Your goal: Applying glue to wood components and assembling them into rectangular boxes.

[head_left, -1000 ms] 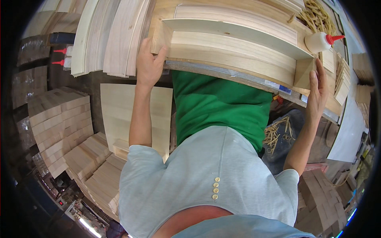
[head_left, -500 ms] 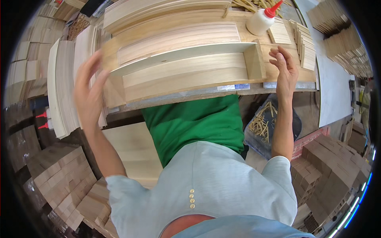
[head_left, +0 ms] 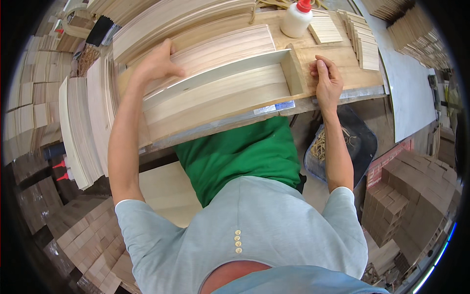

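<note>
In front of me on the workbench (head_left: 313, 53) lies a long, narrow wooden box frame (head_left: 294, 73), its right end panel upright and a pale long side (head_left: 230, 67) standing along the far edge. Its left end is partly hidden by my left forearm. My left hand (head_left: 159, 63) reaches past that end to a stack of long thin wooden strips (head_left: 225, 48) behind the frame. Its thumb is apart from the fingers, with no strip lifted. Just right of the frame, my right hand (head_left: 327, 81) hovers with loosely curled fingers and thumb against them, nothing visible inside.
A white glue bottle (head_left: 296, 22) with red cap stands behind the frame. Small wooden pieces (head_left: 360, 41) lie at the right. Tall board stacks (head_left: 78, 127) flank the bench at left. Below the bench, a dark container (head_left: 362, 142) holds tan rubber bands (head_left: 320, 147).
My left hand has moved from the frame's left end inward and farther, onto the strips. My right hand shifted slightly left and its fingers curled. The view has turned a little.
</note>
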`<state>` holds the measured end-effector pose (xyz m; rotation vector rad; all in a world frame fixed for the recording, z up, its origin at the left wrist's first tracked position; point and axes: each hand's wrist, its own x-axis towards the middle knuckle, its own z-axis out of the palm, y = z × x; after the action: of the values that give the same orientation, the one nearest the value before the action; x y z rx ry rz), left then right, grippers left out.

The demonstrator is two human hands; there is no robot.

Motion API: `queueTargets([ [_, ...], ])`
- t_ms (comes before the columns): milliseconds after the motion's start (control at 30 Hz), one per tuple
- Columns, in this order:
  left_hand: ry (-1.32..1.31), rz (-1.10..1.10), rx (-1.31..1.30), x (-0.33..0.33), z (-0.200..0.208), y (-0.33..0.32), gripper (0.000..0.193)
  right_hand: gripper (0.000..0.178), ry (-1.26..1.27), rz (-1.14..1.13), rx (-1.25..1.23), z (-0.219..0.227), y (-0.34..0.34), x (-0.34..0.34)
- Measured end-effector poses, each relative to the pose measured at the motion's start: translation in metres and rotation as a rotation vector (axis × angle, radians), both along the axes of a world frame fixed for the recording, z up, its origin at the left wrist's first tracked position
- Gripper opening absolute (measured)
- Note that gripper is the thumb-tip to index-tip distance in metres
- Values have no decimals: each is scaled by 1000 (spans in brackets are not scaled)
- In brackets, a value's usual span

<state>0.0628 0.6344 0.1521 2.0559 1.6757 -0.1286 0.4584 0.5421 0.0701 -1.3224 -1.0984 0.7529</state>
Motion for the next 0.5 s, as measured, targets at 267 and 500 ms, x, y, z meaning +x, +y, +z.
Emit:
queueTargets([
  [267,-314,76,635,-38,52,-19,29,20,209,-40,109,23,2,15],
  [500,-1298,389,695,-12,127,-87,27,57,30,527,296,134,-27,-58],
])
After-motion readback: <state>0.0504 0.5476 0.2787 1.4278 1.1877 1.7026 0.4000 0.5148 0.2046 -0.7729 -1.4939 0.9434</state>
